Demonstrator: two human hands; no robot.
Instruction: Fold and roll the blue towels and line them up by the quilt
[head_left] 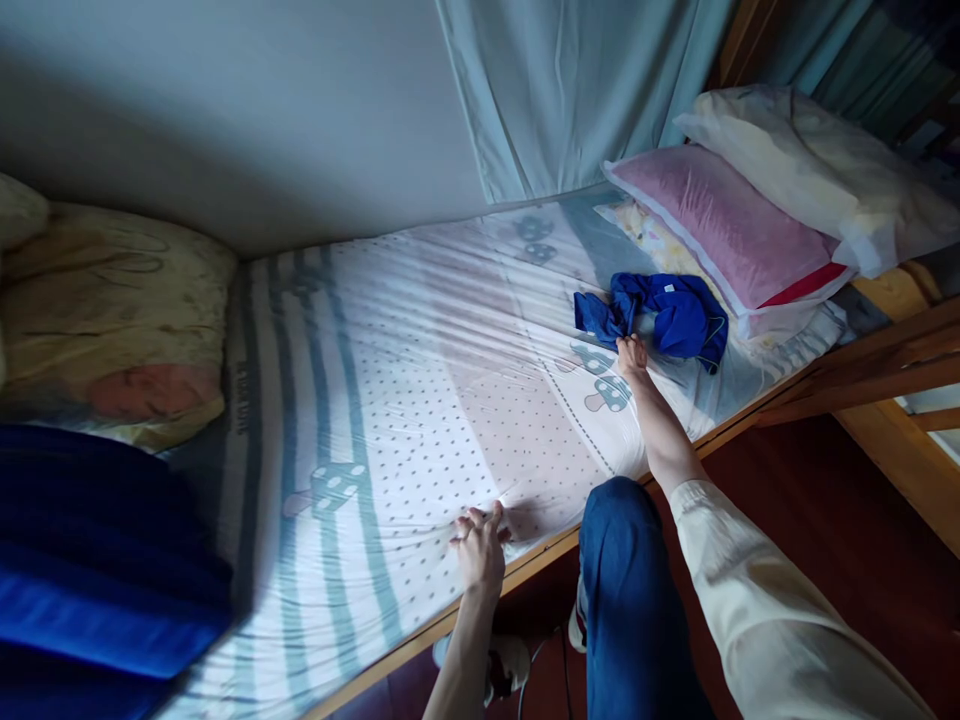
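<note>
A patterned bed sheet (420,420) with stripes, dots and mushroom prints covers the mattress. My left hand (480,548) rests on the sheet close to the front edge, its fingers bent and apart, with creases running out from around it. Farther off to the right, my right hand (632,357) is closed on the near left edge of a crumpled blue garment (686,315). The garment lies on the sheet and shows a small white label; its exact kind is hard to tell.
A pink pillow (739,220) and a bagged cream bundle (817,165) sit at the right end. On the left are a yellowish printed pillow (112,290) and blue fabric (90,570). A wooden bed rail (555,550) runs along the front; a pale curtain (577,90) hangs behind.
</note>
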